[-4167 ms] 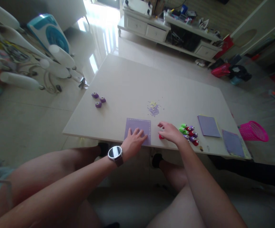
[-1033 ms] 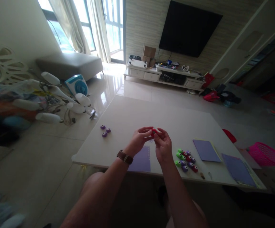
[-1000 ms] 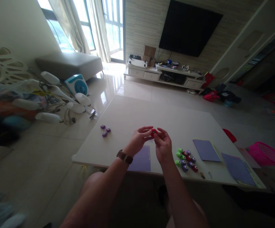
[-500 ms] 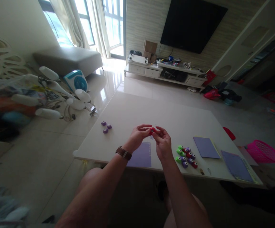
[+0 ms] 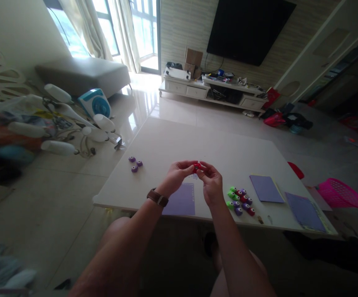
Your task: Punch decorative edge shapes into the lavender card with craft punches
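Note:
Between the fingertips of both hands, above the table, is a small red craft paper punch (image 5: 196, 167). My left hand (image 5: 179, 175), with a brown strap on its wrist, is closed on the punch's left side. My right hand (image 5: 211, 181) pinches it from the right. Below them lies a purple sheet of paper (image 5: 180, 200) with a row of small punched marks along its right edge. Tiny purple paper bits (image 5: 194, 176) are scattered just under the hands. To the right sits a cluster of green, red and purple punches (image 5: 240, 200); three purple punches (image 5: 134, 163) stand apart at the left.
The white table (image 5: 203, 140) spans the middle. On its right lie a stack of purple paper (image 5: 267, 189) and another purple stack (image 5: 305, 212). A pink basket (image 5: 341, 194) is beyond the right edge. A lamp with white shades (image 5: 95, 134) occupies the left.
The view has shifted slightly, so everything sits a little further left and up. Both hands still hold the red punch in nearly the same pose.

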